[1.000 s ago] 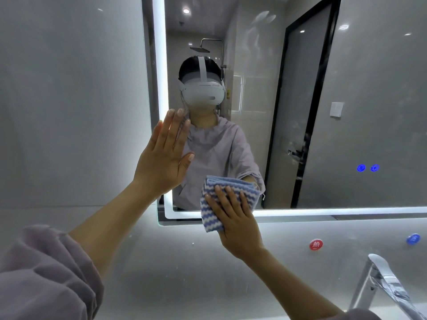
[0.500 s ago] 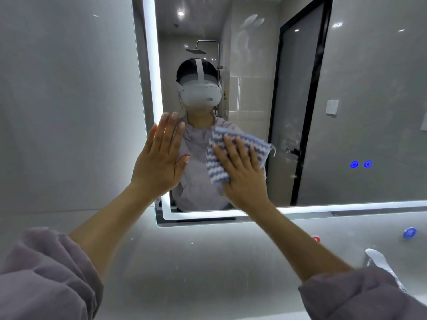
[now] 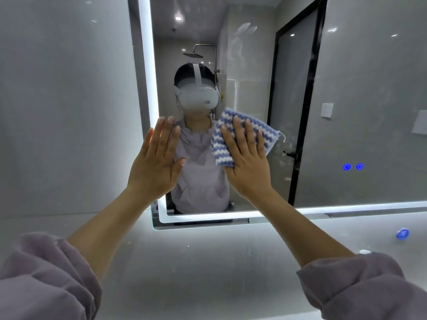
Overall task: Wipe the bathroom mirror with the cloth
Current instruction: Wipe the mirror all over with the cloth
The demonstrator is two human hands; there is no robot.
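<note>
Head view: right hand (image 3: 248,162), fingers spread flat, presses the cloth (image 3: 242,135) on the mirror (image 3: 346,88), its long axis running ten-to-four o'clock; left hand (image 3: 157,165) flat, empty.

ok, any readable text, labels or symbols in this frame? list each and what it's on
No text here can be read for certain.
Two blue lit icons on the mirror: symbols blurred.
Blue round marker on the wall below the mirror: mark inside unreadable.
Small reddish mark on the white headset in the reflection: too small.
Blue-and-white cloth under the right hand: no print visible.
</note>
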